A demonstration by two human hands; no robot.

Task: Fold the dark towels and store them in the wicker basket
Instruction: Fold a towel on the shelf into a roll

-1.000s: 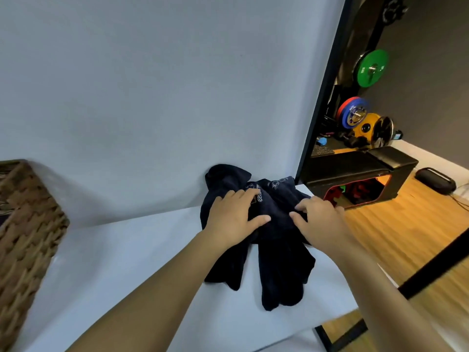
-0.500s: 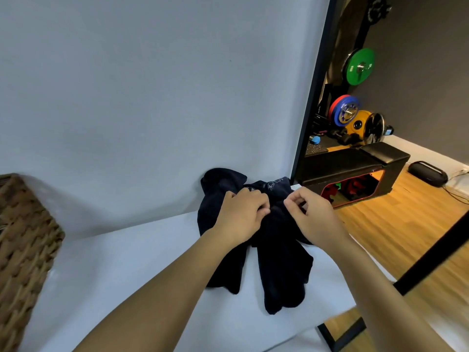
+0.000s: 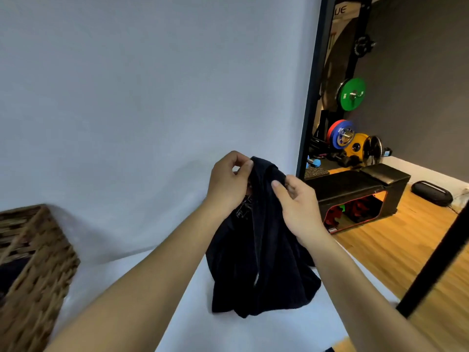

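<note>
A dark towel (image 3: 264,250) hangs bunched in the air above the white table (image 3: 228,331), its lower end still touching the tabletop. My left hand (image 3: 225,184) pinches the towel's top edge between thumb and fingers. My right hand (image 3: 295,201) pinches the same edge just to the right. The wicker basket (image 3: 33,270) stands at the left edge of the view, with something dark inside it.
A white backdrop (image 3: 152,97) rises behind the table. To the right stand a black frame post (image 3: 308,97), a black bench (image 3: 355,189) and coloured weight plates (image 3: 351,94) over a wooden floor. A black bar (image 3: 436,255) slants at the right.
Both hands closed on the towel pile and lifted it off the table; the towel now hangs from my fingers. The view tilted upward.
</note>
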